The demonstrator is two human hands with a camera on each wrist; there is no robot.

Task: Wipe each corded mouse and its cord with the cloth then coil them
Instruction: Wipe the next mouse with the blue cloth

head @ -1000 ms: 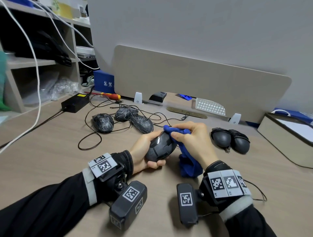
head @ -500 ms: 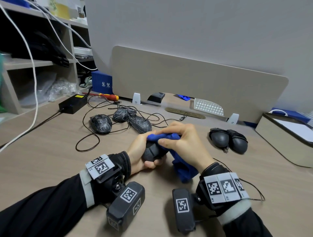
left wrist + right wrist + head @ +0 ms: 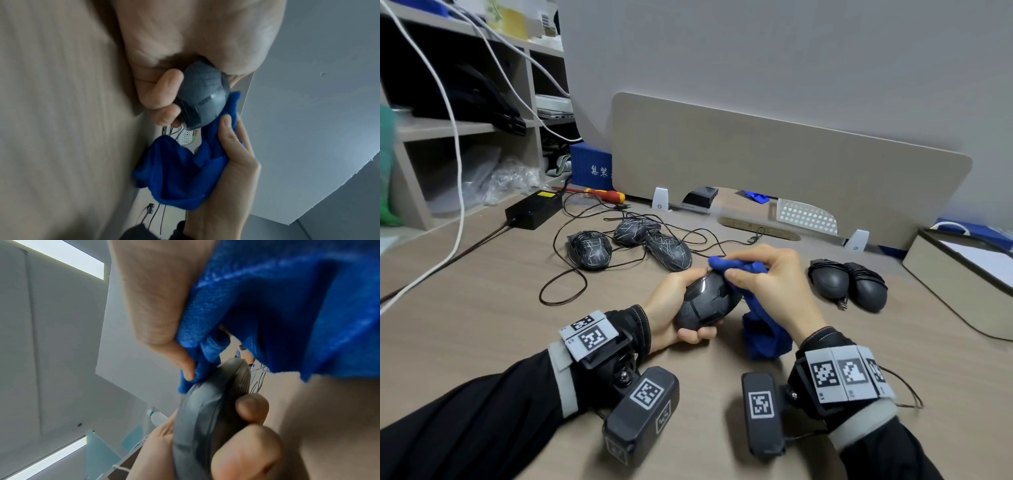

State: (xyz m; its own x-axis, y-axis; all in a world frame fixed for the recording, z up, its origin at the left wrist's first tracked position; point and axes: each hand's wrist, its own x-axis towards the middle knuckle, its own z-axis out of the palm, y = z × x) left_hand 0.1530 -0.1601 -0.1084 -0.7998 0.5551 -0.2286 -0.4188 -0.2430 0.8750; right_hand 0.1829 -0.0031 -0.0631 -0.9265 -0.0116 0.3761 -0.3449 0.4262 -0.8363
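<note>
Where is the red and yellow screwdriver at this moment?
In the head view, the screwdriver lies far left on the desk, between the black power adapter and the blue box.

Grey wall point(image 3: 791, 61), beige desk divider point(image 3: 774, 171), wooden desk point(image 3: 465, 325), shelving point(image 3: 441, 126)

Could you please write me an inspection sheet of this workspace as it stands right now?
Surface: wood-grain desk, beige divider panel at its back.
Job's things: held mouse; blue cloth; three marked mice with loose cords; two coiled mice at right.
Clutter: screwdriver, power brick, blue box, beige tray.
Hands: left hand grips the mouse; right hand pinches the cloth against it.
Cables: black cords tangled on the desk; white cable hanging from the shelves.
Surroundings: shelf unit at left, grey wall.
</note>
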